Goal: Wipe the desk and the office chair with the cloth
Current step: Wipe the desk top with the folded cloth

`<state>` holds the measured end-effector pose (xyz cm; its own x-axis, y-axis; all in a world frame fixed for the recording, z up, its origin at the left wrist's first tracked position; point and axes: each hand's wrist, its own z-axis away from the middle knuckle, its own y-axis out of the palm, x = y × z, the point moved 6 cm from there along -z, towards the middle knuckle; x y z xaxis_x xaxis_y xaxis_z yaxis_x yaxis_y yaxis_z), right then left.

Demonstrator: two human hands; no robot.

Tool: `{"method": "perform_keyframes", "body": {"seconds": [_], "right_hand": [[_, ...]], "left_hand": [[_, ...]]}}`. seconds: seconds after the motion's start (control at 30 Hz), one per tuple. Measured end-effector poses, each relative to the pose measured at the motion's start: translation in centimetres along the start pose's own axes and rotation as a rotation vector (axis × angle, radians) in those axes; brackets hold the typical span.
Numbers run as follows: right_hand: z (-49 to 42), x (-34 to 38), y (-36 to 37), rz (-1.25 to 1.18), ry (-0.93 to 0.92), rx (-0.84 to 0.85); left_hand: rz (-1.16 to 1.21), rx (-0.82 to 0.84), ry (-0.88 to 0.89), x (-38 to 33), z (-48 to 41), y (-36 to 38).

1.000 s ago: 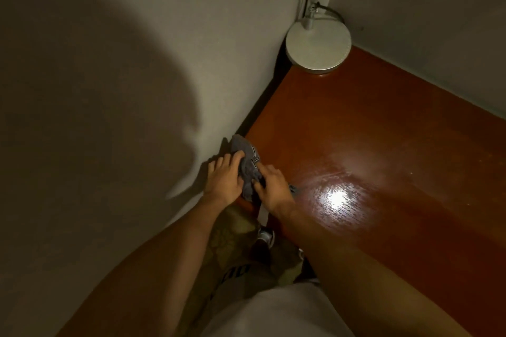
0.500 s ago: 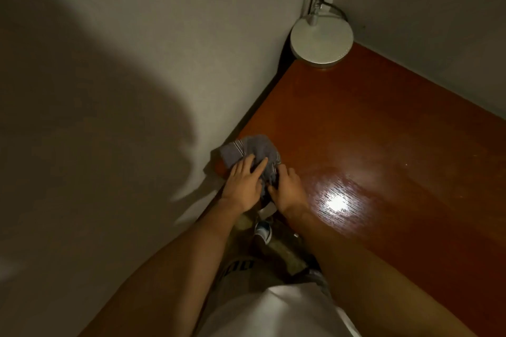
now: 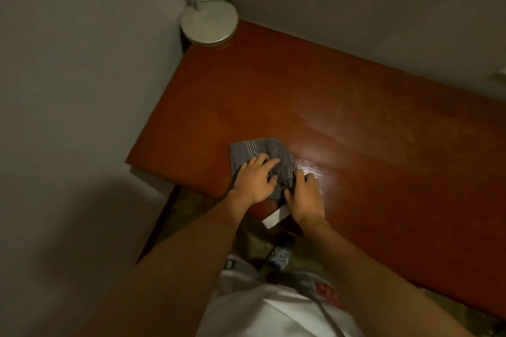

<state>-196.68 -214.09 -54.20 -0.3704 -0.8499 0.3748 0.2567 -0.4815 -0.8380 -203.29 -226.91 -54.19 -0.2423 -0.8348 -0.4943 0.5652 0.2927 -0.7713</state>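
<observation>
on the desk (image 3: 356, 145), cloth (image 3: 254, 149) under hands (image 3: 254, 179) (image 3: 302, 195)

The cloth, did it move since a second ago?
Yes. The cloth slid right along the desk's near edge, away from the left corner by the wall, and now lies flatter and more spread. Both hands went with it: the left hand presses flat on top, the right hand pinches its right side. The round lamp base stayed in the far corner.
</observation>
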Motion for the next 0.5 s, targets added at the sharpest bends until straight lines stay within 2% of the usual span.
{"method": "perform_keyframes", "body": {"seconds": [0.1,0.17,0.3,0.4,0.5], "right_hand": [[1.5,-3.1,-1.9,0.09,-0.004,-0.112],[2.4,-3.3,-2.4,0.123,-0.078,-0.159],[2.3,-1.1,0.7,0.2,-0.268,0.051],[1.0,-0.2,2.5,0.273,-0.213,0.083],[-2.0,0.6,2.1,0.295,-0.189,0.035]], "left_hand": [[-0.002,0.034,0.029,-3.3,-0.4,1.8],[0.003,0.022,-0.026,-3.3,-0.2,2.5],[-0.2,0.05,-0.02,-0.7,-1.0,3.1],[-0.266,0.051,0.079,0.6,-2.3,3.3],[-0.312,0.046,0.103,1.3,-5.1,2.7]]}}
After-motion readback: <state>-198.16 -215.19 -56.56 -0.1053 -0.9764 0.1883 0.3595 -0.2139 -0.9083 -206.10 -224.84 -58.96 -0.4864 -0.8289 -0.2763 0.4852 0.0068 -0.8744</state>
